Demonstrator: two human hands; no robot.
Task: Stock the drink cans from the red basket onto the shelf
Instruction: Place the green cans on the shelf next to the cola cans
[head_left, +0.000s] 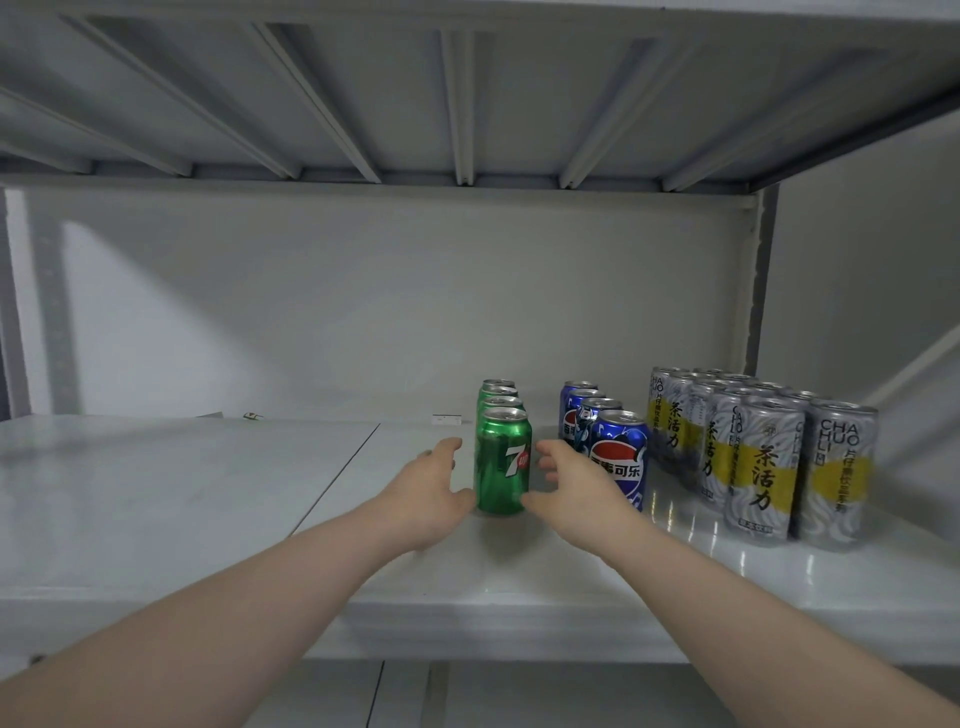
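The main risk is judged to be a knock to the front green can (503, 462) as the hands are drawn away. The can is flanked closely on both sides, so a thumb dragged across its base could tip it, or push it out of line with the three green cans (497, 396) ranked behind it toward the back of the shelf (208, 493). A sideways shove to the right could also send it against the blue cans (618, 460), which are set just beside it. The silver and yellow cans (763, 467) nearer the right end of the shelf are well apart from it and are less likely to be disturbed. The row is kept back from the front edge, so a fall off the shelf seems unlikely.

Both forearms are stretched forward over the front edge. The left hand (426, 499) is held at the can's left side with its fingers (447, 448) spread and nearly straight, a gap being left between them and the can. The right hand (576, 488) is held at the can's right side with its fingers (546, 457) loosely bent and also just off the metal. Only the thumb tips appear to touch the can low down, and nothing is gripped. The front green can is stood upright on the shelf. The red basket is not seen.
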